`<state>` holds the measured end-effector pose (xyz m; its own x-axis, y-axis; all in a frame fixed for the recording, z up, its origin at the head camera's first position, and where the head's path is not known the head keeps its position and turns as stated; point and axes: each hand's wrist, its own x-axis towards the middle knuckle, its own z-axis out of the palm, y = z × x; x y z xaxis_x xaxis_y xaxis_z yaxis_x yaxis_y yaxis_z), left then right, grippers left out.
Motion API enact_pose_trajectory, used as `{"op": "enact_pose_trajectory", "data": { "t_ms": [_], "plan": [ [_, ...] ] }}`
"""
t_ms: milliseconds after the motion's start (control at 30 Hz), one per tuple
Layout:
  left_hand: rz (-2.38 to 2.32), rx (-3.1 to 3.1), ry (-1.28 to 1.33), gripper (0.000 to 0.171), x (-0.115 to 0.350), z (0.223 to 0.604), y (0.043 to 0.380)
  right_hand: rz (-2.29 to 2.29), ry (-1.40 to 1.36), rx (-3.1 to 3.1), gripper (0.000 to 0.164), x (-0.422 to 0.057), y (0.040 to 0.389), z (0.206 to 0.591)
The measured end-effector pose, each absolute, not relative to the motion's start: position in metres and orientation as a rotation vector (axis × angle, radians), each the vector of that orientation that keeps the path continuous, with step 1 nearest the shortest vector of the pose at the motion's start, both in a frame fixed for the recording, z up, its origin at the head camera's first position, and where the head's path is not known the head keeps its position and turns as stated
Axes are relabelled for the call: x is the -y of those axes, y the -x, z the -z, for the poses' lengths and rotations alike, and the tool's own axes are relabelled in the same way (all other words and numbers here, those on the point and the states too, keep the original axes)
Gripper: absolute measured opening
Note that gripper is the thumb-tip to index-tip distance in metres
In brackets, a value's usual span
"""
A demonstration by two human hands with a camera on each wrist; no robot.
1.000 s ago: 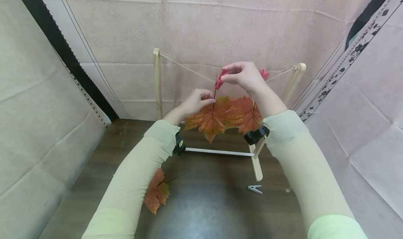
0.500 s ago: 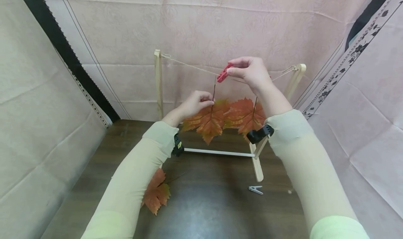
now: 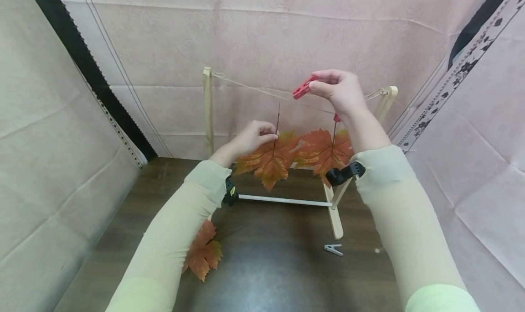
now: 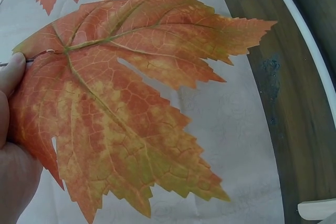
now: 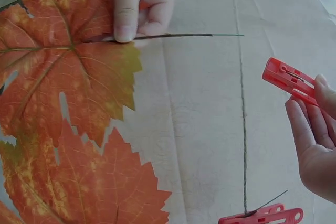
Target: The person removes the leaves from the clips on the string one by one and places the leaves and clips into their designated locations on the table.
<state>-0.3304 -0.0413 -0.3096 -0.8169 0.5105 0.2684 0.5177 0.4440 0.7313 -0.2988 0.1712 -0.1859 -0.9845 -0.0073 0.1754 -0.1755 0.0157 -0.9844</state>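
My left hand [image 3: 258, 136] pinches the stem of an orange maple leaf [image 3: 272, 159] at the leaf's base. The bare stem end reaches up close to the string [image 3: 254, 88], as the right wrist view also shows. Up and to the right, my right hand [image 3: 338, 89] holds a red clothespin [image 3: 302, 87] between thumb and fingers, apart from string and stem. Another orange leaf [image 3: 324, 152] hangs beside the first, its stem gripped on the string by a second red clothespin [image 5: 262, 215]. In the head view my right hand partly hides that clothespin.
Wooden posts [image 3: 208, 111] hold the string ends, and a white rod [image 3: 285, 200] runs low between the stand's sides. On the dark table [image 3: 270, 266] lie a grey clothespin [image 3: 333, 249] and another leaf [image 3: 203, 252], partly behind my left sleeve. Pale cloth surrounds the table.
My right hand has drawn the red clothespin up and right, away from the leaf stem and string. My left hand, still pinching the stem, has shifted slightly left and down.
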Motion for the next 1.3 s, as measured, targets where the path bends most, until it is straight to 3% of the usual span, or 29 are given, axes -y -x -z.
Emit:
{"op": "enact_pose_trajectory", "data": {
  "t_ms": [233, 533, 733, 933, 1133, 1300],
  "plan": [
    [1.365, 2.665, 0.944, 0.013, 0.052, 0.312, 0.324, -2.221, -0.276, 2.038, 0.014, -0.182, 0.290, 0.190],
    [1.406, 2.675, 0.932, 0.014, 0.072, 0.325, 0.322, -2.167, -0.296, 2.109, 0.027, -0.195, 0.278, 0.206],
    [1.481, 2.657, 0.893, 0.016, 0.080, 0.331, 0.323, -2.339, -0.430, 2.030, 0.020, -0.200, 0.274, 0.222],
    [1.456, 2.679, 0.916, 0.017, 0.087, 0.332, 0.320, -2.318, -0.423, 2.139, 0.041, -0.206, 0.269, 0.235],
    [1.269, 2.798, 0.901, 0.017, 0.094, 0.330, 0.318, -2.364, -0.434, 2.163, 0.025, -0.215, 0.262, 0.248],
    [1.087, 2.880, 0.942, 0.018, 0.099, 0.332, 0.313, -2.354, -0.425, 2.231, 0.028, -0.224, 0.255, 0.262]
  ]
}}
